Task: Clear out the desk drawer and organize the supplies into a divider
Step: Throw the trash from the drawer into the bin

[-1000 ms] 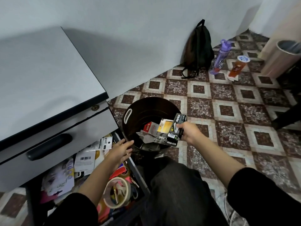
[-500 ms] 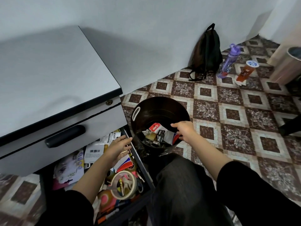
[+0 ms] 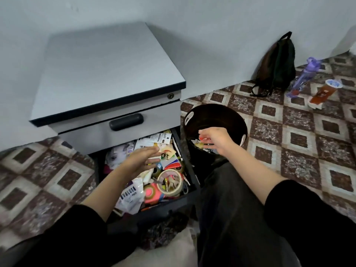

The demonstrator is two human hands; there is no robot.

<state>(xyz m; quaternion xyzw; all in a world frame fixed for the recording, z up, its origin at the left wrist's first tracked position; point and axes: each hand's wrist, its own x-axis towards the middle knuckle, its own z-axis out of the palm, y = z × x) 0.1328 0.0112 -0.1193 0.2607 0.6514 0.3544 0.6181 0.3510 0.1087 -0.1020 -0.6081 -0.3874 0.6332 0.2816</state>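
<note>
Since the left hand comes out blurred, we can say only that its fingers are stretched flat and apart above the open drawer, with nothing in their hold. Whether they touch the papers beneath, we cannot tell. The drawer's rear half is hidden under the closed upper drawer of the grey cabinet, and our left forearm covers part of the clutter. What we do make out there is a roll of masking tape with small bits inside its ring, a crumpled printed plastic bag, and barcoded cards and coloured packets too jumbled to name. Our right hand hangs over the dark bin just right of the drawer, fingers loosely bent downward and gripping nothing we can see. It masks most of the scraps in the bin. Our dark trouser leg blocks the floor below. A backpack leans against the wall, with a purple bottle and an orange cup near it on the patterned tiles.
</note>
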